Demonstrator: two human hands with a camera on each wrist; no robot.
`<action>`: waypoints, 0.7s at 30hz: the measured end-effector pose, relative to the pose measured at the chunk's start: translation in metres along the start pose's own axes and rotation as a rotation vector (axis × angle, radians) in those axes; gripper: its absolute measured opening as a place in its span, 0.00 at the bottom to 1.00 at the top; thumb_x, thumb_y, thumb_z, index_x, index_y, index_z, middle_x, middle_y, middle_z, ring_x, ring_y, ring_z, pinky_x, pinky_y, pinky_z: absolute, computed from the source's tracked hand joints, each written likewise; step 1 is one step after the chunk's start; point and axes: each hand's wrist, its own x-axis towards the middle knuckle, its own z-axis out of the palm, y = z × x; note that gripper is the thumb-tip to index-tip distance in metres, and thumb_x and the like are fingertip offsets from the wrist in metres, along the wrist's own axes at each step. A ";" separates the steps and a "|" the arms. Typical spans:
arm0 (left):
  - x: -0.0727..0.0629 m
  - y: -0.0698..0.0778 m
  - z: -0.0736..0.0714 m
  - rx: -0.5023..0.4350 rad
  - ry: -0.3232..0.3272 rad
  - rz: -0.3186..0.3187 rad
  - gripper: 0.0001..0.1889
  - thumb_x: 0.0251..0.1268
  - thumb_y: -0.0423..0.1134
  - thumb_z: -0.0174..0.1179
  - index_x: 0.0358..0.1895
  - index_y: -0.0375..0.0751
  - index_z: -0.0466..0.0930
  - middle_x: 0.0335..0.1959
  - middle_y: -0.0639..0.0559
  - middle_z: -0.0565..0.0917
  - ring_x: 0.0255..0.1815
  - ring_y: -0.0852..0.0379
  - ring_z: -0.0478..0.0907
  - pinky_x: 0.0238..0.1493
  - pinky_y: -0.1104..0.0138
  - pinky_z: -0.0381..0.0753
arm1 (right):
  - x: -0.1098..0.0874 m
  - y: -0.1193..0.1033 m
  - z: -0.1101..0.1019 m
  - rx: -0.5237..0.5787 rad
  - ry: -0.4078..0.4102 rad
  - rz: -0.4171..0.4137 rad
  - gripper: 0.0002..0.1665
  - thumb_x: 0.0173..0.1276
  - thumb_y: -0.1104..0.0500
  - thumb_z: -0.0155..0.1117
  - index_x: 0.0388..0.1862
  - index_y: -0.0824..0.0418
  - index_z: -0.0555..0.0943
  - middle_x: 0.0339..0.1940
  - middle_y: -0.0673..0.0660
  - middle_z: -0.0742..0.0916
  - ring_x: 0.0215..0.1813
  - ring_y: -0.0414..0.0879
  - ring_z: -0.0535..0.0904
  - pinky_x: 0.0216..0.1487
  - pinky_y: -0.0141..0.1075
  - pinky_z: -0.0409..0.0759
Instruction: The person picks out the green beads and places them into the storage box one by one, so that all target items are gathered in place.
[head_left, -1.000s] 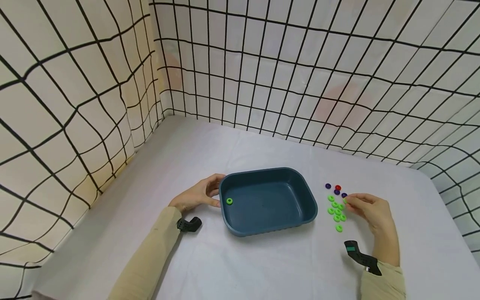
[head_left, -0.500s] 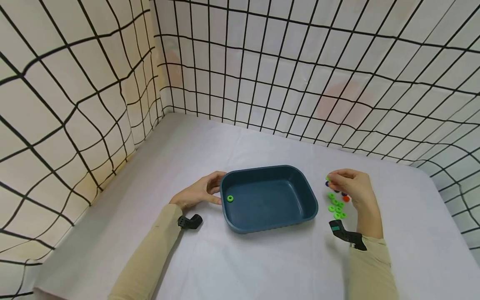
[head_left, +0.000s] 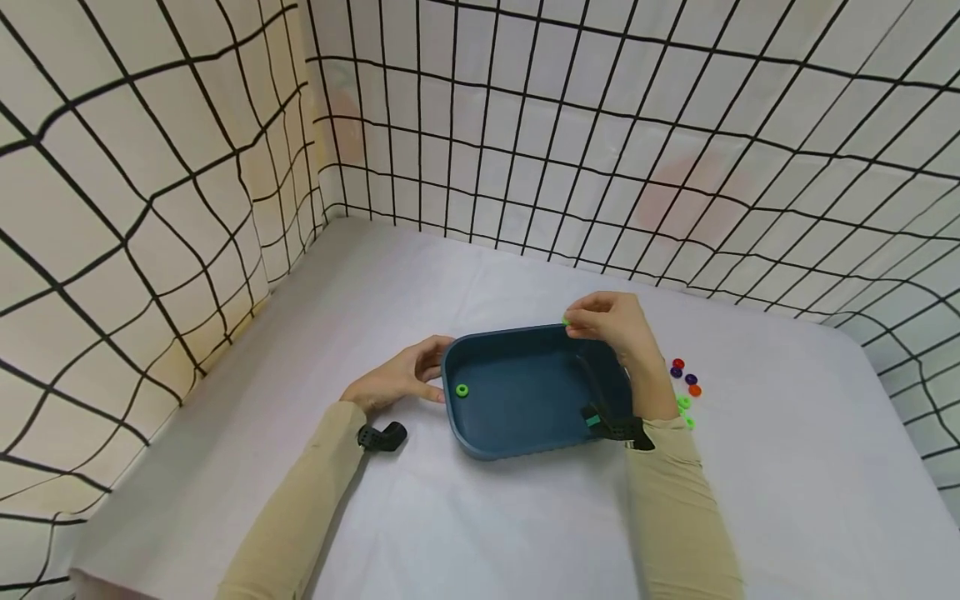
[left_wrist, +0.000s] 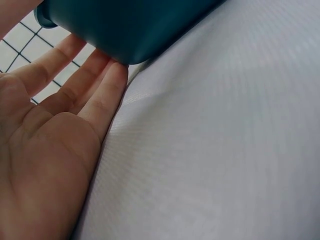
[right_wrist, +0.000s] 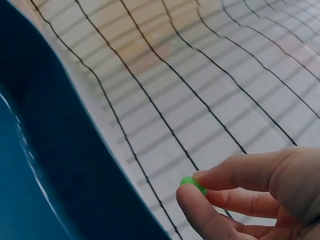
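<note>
A dark blue plastic tub (head_left: 525, 400) sits on the white cloth, with one small green ring (head_left: 462, 390) on its floor near the left wall. My left hand (head_left: 397, 375) touches the tub's left end, its fingers nearly straight against the outer wall in the left wrist view. Over the tub's far right rim, my right hand (head_left: 611, 325) pinches another green ring (right_wrist: 189, 181) between thumb and forefinger. Right of the tub lie several loose rings: green rings (head_left: 684, 402), a red ring (head_left: 678, 363), purple rings (head_left: 691, 379) and an orange ring (head_left: 695, 390). The right forearm hides some of them.
Black wire grid panels (head_left: 525, 150) backed with white sheeting stand along the far, left and right sides. White cloth (head_left: 487, 525) covers the table. Each wrist carries a black camera mount (head_left: 382, 437).
My right hand has moved left from the ring pile to above the tub's far right rim, carrying a green ring. The orange ring has come into sight. My left hand stays at the tub.
</note>
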 end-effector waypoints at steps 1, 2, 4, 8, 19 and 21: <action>0.000 0.000 0.000 -0.002 0.003 0.001 0.47 0.46 0.33 0.78 0.72 0.39 0.61 0.71 0.42 0.67 0.73 0.44 0.64 0.71 0.65 0.70 | 0.003 -0.001 0.007 0.000 -0.013 -0.002 0.19 0.68 0.65 0.65 0.49 0.80 0.77 0.29 0.51 0.86 0.28 0.37 0.86 0.42 0.35 0.88; 0.001 0.001 0.000 -0.003 0.005 -0.002 0.47 0.46 0.34 0.78 0.72 0.39 0.61 0.70 0.43 0.67 0.73 0.45 0.65 0.71 0.65 0.70 | 0.005 -0.002 0.014 0.002 -0.025 -0.006 0.18 0.68 0.66 0.65 0.49 0.81 0.78 0.29 0.52 0.86 0.28 0.37 0.86 0.42 0.36 0.89; 0.001 0.001 0.000 -0.007 0.004 -0.005 0.47 0.46 0.34 0.78 0.72 0.39 0.61 0.70 0.43 0.67 0.73 0.45 0.65 0.71 0.66 0.70 | 0.009 -0.003 0.025 0.003 -0.048 -0.010 0.16 0.67 0.67 0.65 0.48 0.80 0.78 0.30 0.54 0.86 0.27 0.38 0.86 0.42 0.38 0.89; 0.001 0.001 0.001 -0.007 -0.004 -0.006 0.48 0.46 0.35 0.79 0.72 0.38 0.60 0.71 0.42 0.67 0.73 0.44 0.65 0.71 0.64 0.70 | 0.011 -0.003 0.041 0.007 -0.080 -0.006 0.15 0.66 0.69 0.65 0.47 0.80 0.79 0.31 0.57 0.86 0.27 0.39 0.86 0.42 0.40 0.89; 0.001 0.000 -0.002 -0.004 -0.009 0.006 0.49 0.45 0.35 0.79 0.72 0.38 0.60 0.71 0.41 0.66 0.73 0.44 0.64 0.71 0.66 0.70 | 0.008 -0.009 0.071 -0.060 -0.139 0.000 0.11 0.66 0.68 0.67 0.43 0.76 0.82 0.33 0.61 0.86 0.29 0.41 0.87 0.45 0.47 0.88; 0.003 0.000 -0.002 0.002 -0.010 0.002 0.48 0.46 0.34 0.79 0.72 0.38 0.59 0.71 0.42 0.66 0.74 0.44 0.63 0.71 0.67 0.70 | 0.006 -0.012 0.076 -0.091 -0.163 0.001 0.10 0.65 0.68 0.67 0.42 0.75 0.83 0.34 0.64 0.87 0.30 0.44 0.87 0.46 0.49 0.88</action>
